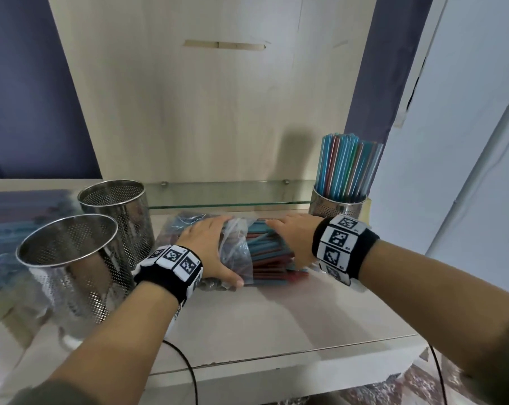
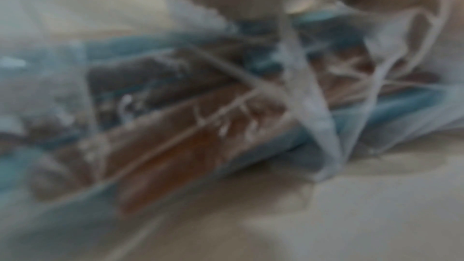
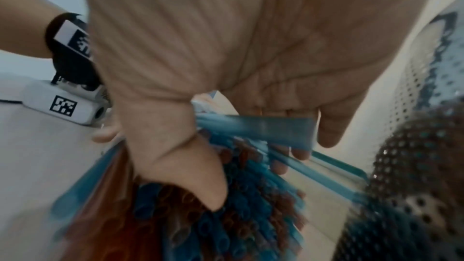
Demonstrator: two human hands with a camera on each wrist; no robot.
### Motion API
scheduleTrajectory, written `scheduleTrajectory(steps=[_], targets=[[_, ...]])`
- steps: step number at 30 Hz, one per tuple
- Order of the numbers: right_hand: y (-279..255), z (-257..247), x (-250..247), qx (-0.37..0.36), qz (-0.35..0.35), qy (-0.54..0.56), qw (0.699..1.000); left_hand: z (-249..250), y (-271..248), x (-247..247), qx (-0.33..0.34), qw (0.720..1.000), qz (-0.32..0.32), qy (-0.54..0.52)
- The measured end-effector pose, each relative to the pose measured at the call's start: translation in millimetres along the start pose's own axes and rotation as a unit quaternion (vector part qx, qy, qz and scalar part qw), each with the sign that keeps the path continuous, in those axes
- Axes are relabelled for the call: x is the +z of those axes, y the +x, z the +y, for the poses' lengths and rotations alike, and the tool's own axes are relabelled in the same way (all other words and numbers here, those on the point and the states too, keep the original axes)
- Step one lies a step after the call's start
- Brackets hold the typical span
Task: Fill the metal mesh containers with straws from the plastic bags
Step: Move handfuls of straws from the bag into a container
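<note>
A clear plastic bag (image 1: 235, 244) of blue and red straws (image 1: 270, 252) lies on the white counter (image 1: 276, 323). My left hand (image 1: 215, 255) grips the bag around its middle, thumb on the near side. My right hand (image 1: 291, 241) grips the straw bundle where it sticks out of the bag. In the right wrist view, the right hand (image 3: 258, 176) has thumb and fingers curled round the straws (image 3: 238, 221). The left wrist view is blurred and shows the bag (image 2: 314, 96) over the straws (image 2: 175, 136). Two empty mesh containers (image 1: 113, 206) (image 1: 69, 258) stand left. A third container (image 1: 338, 206), back right, holds upright straws (image 1: 349, 165).
A glass shelf (image 1: 232, 194) runs along the wooden back panel just behind the bag. A black cable (image 1: 186, 366) hangs over the counter's front edge. The filled container (image 3: 414, 166) stands close to my right hand. A blue painted picture (image 1: 13, 229) lies at the far left.
</note>
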State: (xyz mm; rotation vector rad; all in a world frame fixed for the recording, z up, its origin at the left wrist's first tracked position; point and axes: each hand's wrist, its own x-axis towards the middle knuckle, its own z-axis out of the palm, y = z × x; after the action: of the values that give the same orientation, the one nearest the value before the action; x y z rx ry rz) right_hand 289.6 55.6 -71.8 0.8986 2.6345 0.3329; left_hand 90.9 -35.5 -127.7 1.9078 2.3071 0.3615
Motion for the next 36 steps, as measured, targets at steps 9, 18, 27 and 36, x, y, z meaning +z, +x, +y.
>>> scheduleTrajectory(steps=[9, 18, 27, 36], targets=[[-12.4, 10.9, -22.0, -0.01, -0.035, 0.129, 0.991, -1.6, -3.2, -2.8, -0.01, 1.0, -0.008, -0.007], [24.0, 12.6, -20.6, -0.03, 0.086, 0.096, 0.991, -1.7, -4.1, -3.6, -0.014, 1.0, -0.001, -0.018], [5.5, 8.4, -21.4, -0.045, 0.184, 0.062, 0.98, 1.3, -6.0, -4.6, 0.036, 0.998, 0.032, -0.029], [27.4, 20.2, -14.2, -0.02, 0.183, 0.027, 0.983, -1.7, -0.8, -0.6, 0.034, 0.999, 0.025, 0.003]])
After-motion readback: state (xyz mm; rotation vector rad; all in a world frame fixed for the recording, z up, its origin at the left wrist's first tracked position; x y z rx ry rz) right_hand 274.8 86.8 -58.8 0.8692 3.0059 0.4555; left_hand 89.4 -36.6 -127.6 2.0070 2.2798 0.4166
